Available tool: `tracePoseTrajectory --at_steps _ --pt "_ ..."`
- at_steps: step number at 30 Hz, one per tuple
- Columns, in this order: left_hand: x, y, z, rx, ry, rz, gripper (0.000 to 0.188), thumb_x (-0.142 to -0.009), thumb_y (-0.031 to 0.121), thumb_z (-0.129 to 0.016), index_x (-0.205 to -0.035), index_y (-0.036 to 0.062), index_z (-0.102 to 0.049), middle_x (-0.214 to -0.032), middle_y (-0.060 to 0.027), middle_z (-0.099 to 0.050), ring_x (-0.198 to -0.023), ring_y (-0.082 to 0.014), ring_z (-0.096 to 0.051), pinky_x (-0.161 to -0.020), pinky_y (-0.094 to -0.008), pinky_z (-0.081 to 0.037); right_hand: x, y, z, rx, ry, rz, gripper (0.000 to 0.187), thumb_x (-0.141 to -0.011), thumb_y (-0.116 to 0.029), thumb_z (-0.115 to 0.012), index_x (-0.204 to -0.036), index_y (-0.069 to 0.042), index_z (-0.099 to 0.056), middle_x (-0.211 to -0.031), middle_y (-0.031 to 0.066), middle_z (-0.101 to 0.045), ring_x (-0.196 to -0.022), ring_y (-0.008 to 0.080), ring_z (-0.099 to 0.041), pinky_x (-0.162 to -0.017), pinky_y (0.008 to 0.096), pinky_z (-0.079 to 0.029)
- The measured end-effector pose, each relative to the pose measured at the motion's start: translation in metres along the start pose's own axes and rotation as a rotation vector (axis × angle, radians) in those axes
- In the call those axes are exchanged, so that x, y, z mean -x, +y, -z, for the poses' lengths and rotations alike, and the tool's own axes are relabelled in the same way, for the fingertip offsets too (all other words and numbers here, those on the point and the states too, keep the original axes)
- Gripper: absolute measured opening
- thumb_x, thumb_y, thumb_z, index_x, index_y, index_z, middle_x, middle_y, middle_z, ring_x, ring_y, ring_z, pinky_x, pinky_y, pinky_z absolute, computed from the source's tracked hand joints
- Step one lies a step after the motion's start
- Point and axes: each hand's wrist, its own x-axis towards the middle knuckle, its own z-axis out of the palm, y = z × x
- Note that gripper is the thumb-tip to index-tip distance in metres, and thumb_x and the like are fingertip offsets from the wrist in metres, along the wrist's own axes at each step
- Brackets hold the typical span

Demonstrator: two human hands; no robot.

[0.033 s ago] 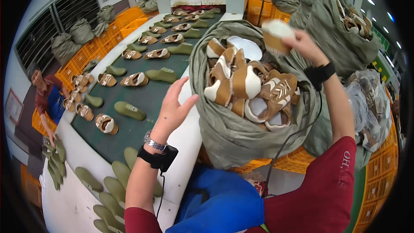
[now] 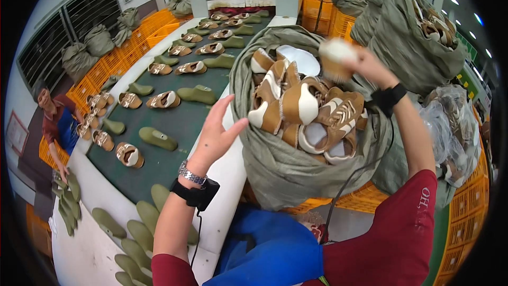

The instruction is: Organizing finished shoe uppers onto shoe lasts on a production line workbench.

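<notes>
My right hand (image 2: pixel 370 68) is closed on a brown and white shoe upper (image 2: pixel 334 59), blurred by motion, above the far right side of a grey-green woven sack (image 2: pixel 280 180). Several brown shoe uppers (image 2: pixel 300 103) with white toes or heels and white laces lie heaped in that sack. My left hand (image 2: pixel 214 137) holds nothing; its fingers and thumb are apart, over the belt's right edge beside the sack. Green shoe lasts (image 2: pixel 157 137) and more uppers (image 2: pixel 164 99) lie in rows on the dark green conveyor belt (image 2: pixel 132 180).
More lasts (image 2: pixel 140 233) lie on the white ledge (image 2: pixel 79 254) at the near left. Across the belt, a person (image 2: pixel 55 111) reaches to a pile of lasts (image 2: pixel 66 201). Full sacks (image 2: pixel 391 37) and orange crates (image 2: pixel 465 222) stand on the right. A cable hangs from my right wristband (image 2: pixel 390 95).
My right hand has come down slightly with the shoe upper. My left hand has shifted slightly right, its fingers still apart.
</notes>
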Motion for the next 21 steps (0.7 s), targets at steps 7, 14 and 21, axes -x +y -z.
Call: tracePoseTrajectory --at_steps 7,14,21 --pt "-0.054 0.000 -0.061 0.055 -0.283 -0.045 0.088 -0.074 0.047 -0.069 -0.142 0.0092 -0.027 -0.142 -0.0295 -0.021 -0.135 -0.0433 -0.016 -0.109 -0.0464 -0.019 0.008 0.054 -0.006 -0.075 -0.574 -0.401 0.054 -0.078 -0.039 -0.070 -0.108 0.005 -0.060 -0.100 0.0060 -0.063 -0.091 0.0130 -0.056 -0.084 0.0268 -0.045" --pt "-0.063 0.015 -0.079 -0.203 -0.349 -0.173 0.086 -0.069 0.051 -0.073 -0.136 0.0087 -0.038 -0.141 -0.0352 -0.019 -0.129 -0.0531 -0.020 -0.106 -0.0515 -0.024 -0.073 0.054 0.026 0.235 -1.001 -0.500 0.049 -0.081 -0.041 -0.069 -0.106 0.001 -0.063 -0.094 0.0049 -0.066 -0.083 0.0095 -0.057 -0.074 0.0245 -0.047" --pt "-0.072 -0.015 -0.056 0.343 -0.329 0.108 0.076 -0.079 0.031 -0.067 -0.138 0.0027 -0.031 -0.141 -0.0166 -0.032 -0.132 -0.0289 -0.031 -0.107 -0.0385 -0.026 -0.151 0.116 0.045 0.144 -0.689 -0.615 0.033 -0.090 -0.027 -0.055 -0.111 -0.001 -0.061 -0.103 0.0060 -0.065 -0.083 0.0123 -0.065 -0.069 0.0232 -0.053"
